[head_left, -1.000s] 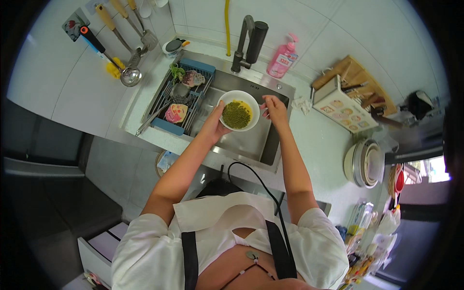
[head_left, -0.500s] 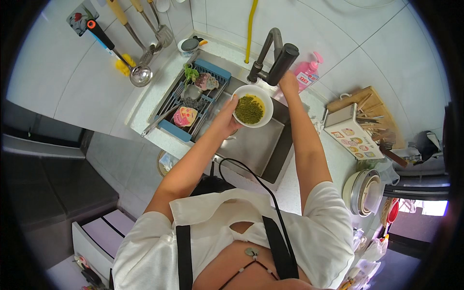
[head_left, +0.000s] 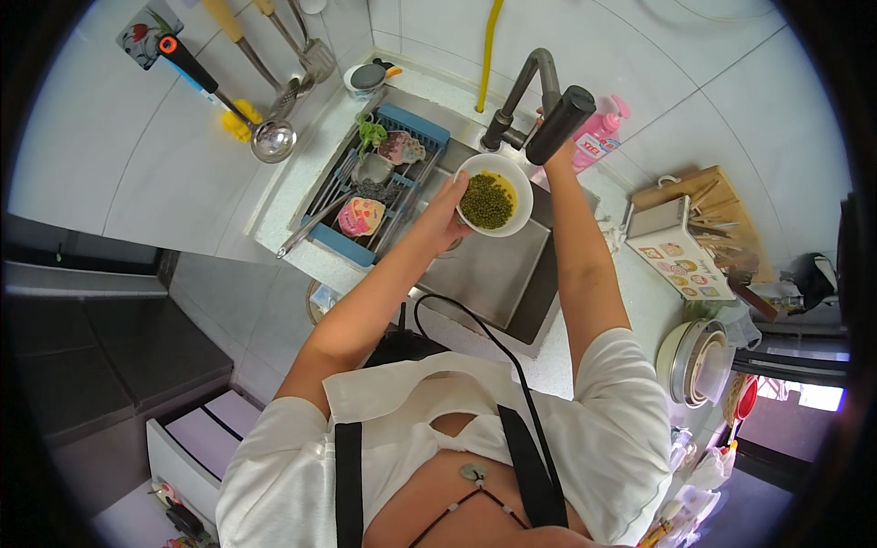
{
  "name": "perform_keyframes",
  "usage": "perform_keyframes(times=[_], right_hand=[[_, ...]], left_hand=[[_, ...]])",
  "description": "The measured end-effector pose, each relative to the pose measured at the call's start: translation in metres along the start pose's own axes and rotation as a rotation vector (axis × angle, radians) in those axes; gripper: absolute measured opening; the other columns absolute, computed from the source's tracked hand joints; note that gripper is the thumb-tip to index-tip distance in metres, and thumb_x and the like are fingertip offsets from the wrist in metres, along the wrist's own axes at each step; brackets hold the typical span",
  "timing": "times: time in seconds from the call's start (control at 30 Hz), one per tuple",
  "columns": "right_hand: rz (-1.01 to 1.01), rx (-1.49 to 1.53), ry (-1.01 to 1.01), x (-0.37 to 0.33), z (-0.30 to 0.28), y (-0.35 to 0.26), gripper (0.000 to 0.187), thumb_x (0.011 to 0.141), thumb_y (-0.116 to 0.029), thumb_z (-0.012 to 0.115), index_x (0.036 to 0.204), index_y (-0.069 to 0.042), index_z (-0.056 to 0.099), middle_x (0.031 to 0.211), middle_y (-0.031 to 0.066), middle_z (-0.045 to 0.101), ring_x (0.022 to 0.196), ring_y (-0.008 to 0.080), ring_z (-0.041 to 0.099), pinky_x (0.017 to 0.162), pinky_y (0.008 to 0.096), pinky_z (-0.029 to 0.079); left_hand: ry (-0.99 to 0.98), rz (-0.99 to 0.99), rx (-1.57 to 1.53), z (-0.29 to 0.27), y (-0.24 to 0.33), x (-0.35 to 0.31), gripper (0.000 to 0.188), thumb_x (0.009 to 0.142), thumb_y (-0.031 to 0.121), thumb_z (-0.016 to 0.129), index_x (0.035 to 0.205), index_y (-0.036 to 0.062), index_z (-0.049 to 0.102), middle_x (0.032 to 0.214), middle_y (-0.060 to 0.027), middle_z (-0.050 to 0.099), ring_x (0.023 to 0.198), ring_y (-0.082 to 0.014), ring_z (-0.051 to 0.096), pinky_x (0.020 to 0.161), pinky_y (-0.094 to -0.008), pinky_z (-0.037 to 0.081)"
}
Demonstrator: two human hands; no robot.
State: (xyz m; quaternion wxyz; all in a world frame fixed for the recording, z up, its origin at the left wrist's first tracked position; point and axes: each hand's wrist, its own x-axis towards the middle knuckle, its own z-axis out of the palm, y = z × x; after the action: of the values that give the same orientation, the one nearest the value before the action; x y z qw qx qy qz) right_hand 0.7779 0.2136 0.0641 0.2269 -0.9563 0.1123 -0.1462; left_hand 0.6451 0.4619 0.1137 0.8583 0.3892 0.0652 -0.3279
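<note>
White bowl: smooth, round and glossy [head_left: 524, 203], held above the metal sink [head_left: 493, 279], near the faucet.
Bowl's contents: small rounded green grains [head_left: 488, 201], heaped and pebbly, with yellowish liquid along one side.
Left hand: its grip [head_left: 449, 208] is closed on the bowl's near-left side, thumb at the rim, other fingers underneath.
Right hand: its grip [head_left: 558, 159] is partly hidden behind the faucet [head_left: 560, 126]; whether it is wide, narrow or holding something I cannot tell.
Faucet: dark grey, a bent tube with a thick cylindrical head, beside the bowl.
Soap bottle: pink, see-through plastic with a pump top [head_left: 598, 135], just beyond the right hand.
Drying rack: thin metal bars between blue plastic ends [head_left: 343, 245], set over the sink's left part; on it lie leafy greens [head_left: 371, 133] and a pink-and-yellow rounded pad [head_left: 362, 216].
Tabletop: pale, finely speckled, hard-surfaced [head_left: 630, 283], around the sink.
</note>
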Motion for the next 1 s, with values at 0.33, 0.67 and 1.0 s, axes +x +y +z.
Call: perform_keyframes(times=[0.33,0.67,1.0], right_hand=[[0.076,0.025,0.088,0.004,0.004,0.016,0.02,0.076,-0.022,0.054,0.09,-0.006,0.056,0.081,0.0163,0.061,0.081,0.0347,0.058,0.067,0.0408,0.046],[0.142,0.395,0.152,-0.006,-0.007,0.004,0.031,0.076,-0.011,0.059,0.103,0.003,0.051,0.089,0.0178,0.061,0.064,0.0191,0.063,0.051,0.0273,0.05],[0.409,0.966,-0.068,0.001,0.009,0.019,0.037,0.081,-0.01,0.052,0.114,0.005,0.045,0.101,0.0158,0.056,0.08,0.0191,0.059,0.061,0.027,0.051]], left_hand=[[-0.001,0.026,-0.036,0.003,-0.011,0.021,0.046,0.085,0.045,0.044,0.124,0.0217,0.033,0.119,-0.0011,0.041,0.107,-0.0194,0.045,0.08,-0.0432,0.044],[0.046,0.05,-0.092,0.003,-0.016,0.024,0.046,0.085,0.042,0.045,0.119,0.0122,0.038,0.116,-0.0081,0.048,0.103,-0.0236,0.052,0.08,-0.0416,0.048],[0.049,0.01,-0.125,-0.002,-0.024,0.026,0.037,0.087,0.041,0.042,0.116,0.0182,0.038,0.113,-0.0022,0.05,0.1,-0.0197,0.053,0.079,-0.0415,0.046]])
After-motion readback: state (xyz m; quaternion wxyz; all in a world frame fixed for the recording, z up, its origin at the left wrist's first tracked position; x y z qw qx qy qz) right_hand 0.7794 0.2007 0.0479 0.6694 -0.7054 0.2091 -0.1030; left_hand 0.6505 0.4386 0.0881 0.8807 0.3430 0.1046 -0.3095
